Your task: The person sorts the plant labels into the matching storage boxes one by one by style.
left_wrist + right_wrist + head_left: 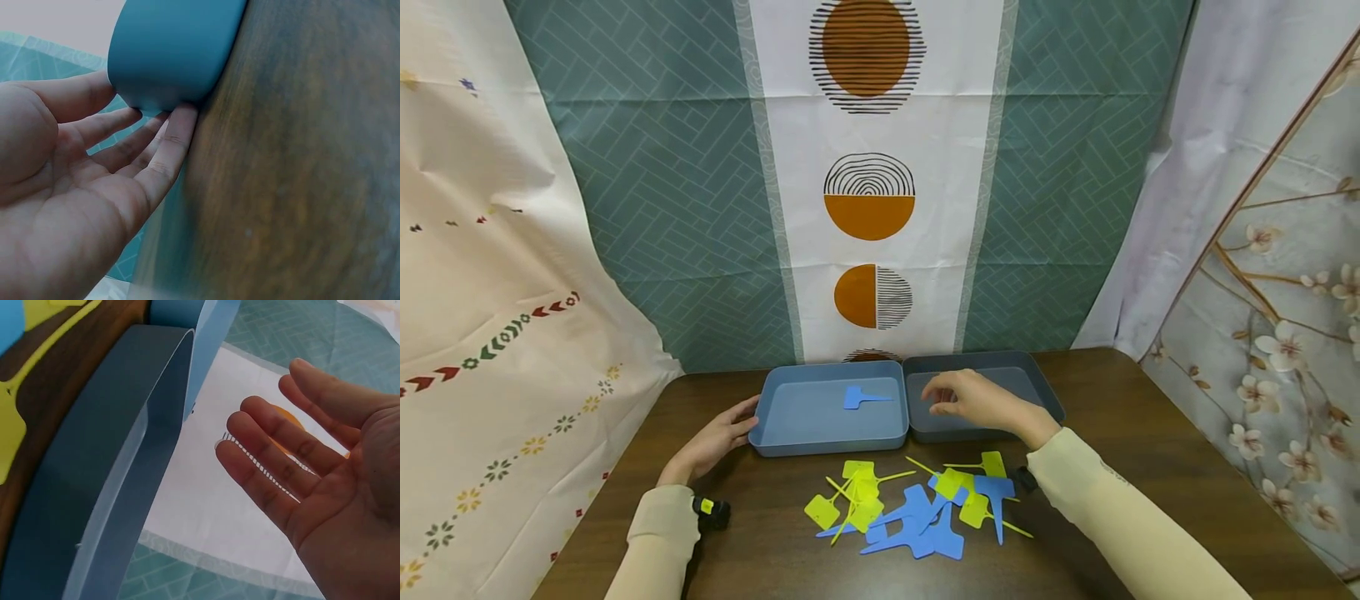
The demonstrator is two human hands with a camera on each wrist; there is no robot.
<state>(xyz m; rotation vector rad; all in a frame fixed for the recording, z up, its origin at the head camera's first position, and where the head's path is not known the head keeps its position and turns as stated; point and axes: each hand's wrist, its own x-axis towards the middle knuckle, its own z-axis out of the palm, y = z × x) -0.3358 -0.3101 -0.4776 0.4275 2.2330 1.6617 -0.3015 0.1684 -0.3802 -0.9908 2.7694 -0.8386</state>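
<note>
My left hand [721, 439] touches the left end of the lighter blue tray [790, 448], its fingertips against the outer wall in the left wrist view. One blue plant label [854, 397] lies inside that tray. My right hand [973, 398] hovers over the darker grey-blue tray [1045, 392], fingers loosely bent and apart, with nothing between them in the right wrist view. Nearer to me, a loose pile of T-shaped plant labels lies on the table, several yellow labels [867, 514] and several blue labels [951, 546] overlapping one another.
Both trays stand side by side near the back edge of the brown wooden table [760, 550]. A patterned curtain [700, 250] hangs right behind them. Floral cloths drape at the left and right sides.
</note>
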